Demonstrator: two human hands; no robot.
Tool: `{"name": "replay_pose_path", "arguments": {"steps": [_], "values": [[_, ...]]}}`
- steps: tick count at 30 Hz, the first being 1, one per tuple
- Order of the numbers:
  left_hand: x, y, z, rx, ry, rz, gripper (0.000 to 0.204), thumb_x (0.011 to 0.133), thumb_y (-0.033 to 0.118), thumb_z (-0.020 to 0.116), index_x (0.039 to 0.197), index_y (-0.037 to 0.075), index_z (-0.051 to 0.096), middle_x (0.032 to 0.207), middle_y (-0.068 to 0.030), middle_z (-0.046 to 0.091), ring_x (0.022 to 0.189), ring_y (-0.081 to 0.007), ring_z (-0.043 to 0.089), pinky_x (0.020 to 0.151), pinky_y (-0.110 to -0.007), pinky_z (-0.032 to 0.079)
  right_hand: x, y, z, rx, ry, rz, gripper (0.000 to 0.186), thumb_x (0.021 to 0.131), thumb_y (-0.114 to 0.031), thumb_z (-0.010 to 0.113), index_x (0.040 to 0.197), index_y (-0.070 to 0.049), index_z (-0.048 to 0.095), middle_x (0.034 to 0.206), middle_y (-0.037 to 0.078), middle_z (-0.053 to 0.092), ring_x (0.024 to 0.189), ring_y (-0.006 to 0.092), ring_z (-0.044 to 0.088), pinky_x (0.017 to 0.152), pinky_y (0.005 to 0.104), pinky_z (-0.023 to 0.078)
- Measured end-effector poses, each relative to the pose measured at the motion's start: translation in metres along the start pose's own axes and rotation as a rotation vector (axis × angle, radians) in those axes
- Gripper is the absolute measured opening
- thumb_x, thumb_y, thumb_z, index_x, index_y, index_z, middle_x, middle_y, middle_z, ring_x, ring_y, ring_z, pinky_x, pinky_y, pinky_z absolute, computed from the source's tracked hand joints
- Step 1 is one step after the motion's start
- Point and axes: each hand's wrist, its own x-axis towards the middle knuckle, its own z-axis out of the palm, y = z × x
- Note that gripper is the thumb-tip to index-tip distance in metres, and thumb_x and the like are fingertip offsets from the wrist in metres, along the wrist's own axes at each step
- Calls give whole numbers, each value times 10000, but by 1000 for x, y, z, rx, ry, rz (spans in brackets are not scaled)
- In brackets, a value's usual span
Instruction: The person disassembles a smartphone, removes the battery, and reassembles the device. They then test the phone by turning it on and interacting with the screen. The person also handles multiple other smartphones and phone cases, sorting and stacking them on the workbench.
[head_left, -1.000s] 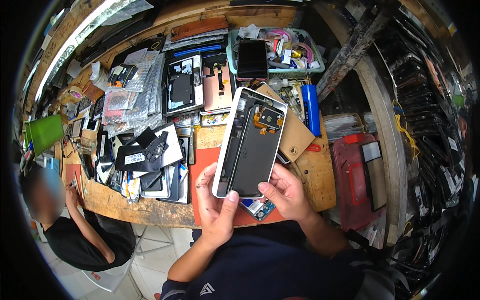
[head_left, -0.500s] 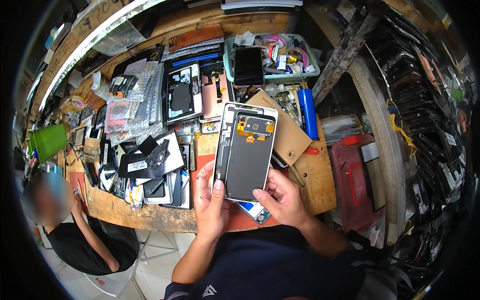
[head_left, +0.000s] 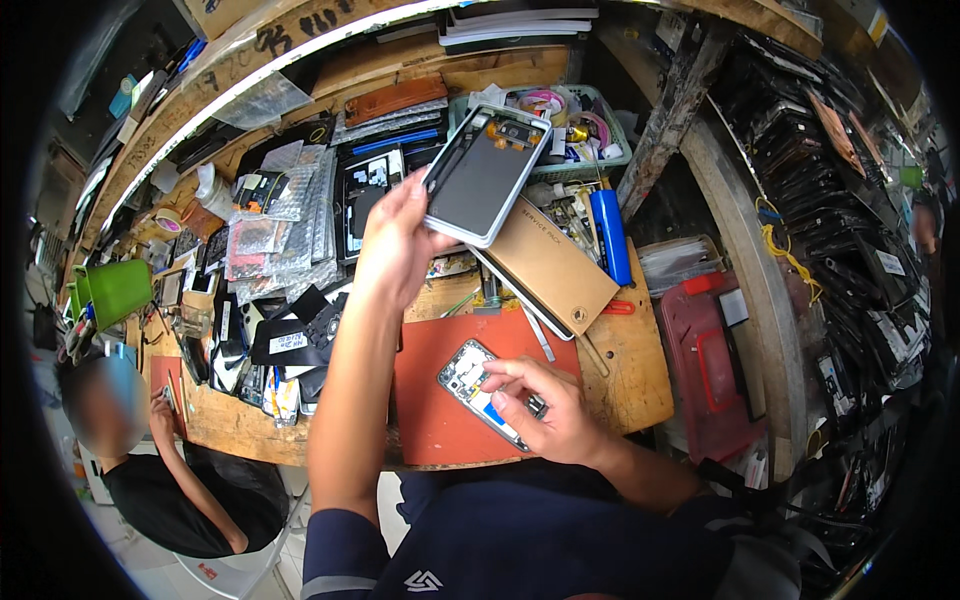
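At far left stands a green bin (head_left: 120, 293), with a co-worker's hand (head_left: 161, 415) below it on the bench; further in lie bubble-wrapped packets (head_left: 285, 235). The left hand (head_left: 400, 228) is closed around the lower-left edge of a white-framed display assembly (head_left: 482, 185), dark-backed with orange flex cables, held tilted above the bench. Gripped along one edge only, it could tip or slip if that hold loosens, and its cables could snag on nearby clutter.

Below, an opened phone (head_left: 466, 368) lies slantwise on a red mat (head_left: 425, 385), its internals bare. The right hand (head_left: 540, 405) is over its right side, fingers curled and thumb near them; whether they pinch anything I cannot tell. A careless fingertip could catch the exposed board or push the phone askew. Just beyond lie a metal tool (head_left: 540, 335), a brown cardboard box (head_left: 555, 270) and a blue cylinder (head_left: 611, 237).
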Motion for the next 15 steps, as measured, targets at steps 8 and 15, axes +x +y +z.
{"name": "replay_pose_path", "arguments": {"steps": [8,15], "values": [[102,-18,-7,7,199,-83,346,1191,217,415,1360,-38,575,1286,-174,681,1163,-295,725,985,-464,657,-5,26,21,-169,16,-193,215,940,60,698,1154,53,708,894,159,721,756,295,740,668,388,599],[116,-34,-9,726,310,87,411,1083,312,624,1099,-64,791,910,-164,778,816,-255,697,853,-413,552,-6,38,15,-266,48,-347,215,887,81,706,1099,59,728,832,146,708,691,293,727,595,395,580]]}}
